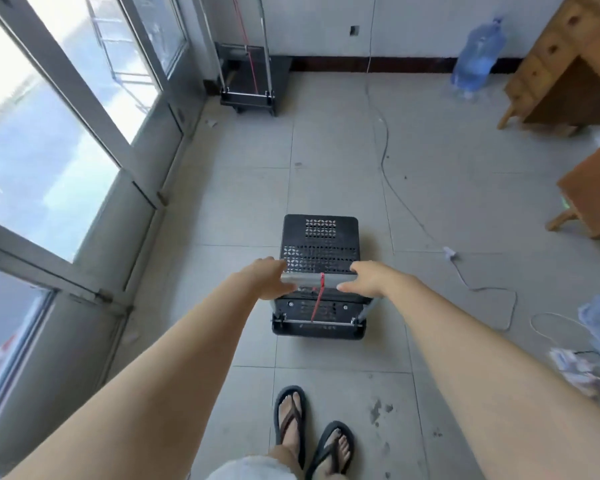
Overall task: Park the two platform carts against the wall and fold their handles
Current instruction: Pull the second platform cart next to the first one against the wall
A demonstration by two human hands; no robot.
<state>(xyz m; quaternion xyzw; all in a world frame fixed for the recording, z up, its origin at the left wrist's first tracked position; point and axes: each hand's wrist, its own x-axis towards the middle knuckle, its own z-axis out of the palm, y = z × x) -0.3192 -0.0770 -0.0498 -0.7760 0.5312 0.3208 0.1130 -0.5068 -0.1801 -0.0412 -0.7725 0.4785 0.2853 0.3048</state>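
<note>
**Steering the second cart to the wall**

Both hands are gripping the handle bar (318,281) of the near platform cart (320,251), the left hand (270,279) and right hand (368,279) closed around its two ends. The other platform cart (248,95) is already sitting at 11 o'clock against the far wall, handle upright. Pushing evenly and angling slightly left is likely keeping the wheels clear of the white cable (392,188) trailing at 1 o'clock

Place: bare utility room or enclosed entryway | Evidence: grey tiled floor (326,140); aluminium-framed glass doors (66,140); large water jug (478,53); wooden furniture (568,60); loose cable (385,147)
</note>
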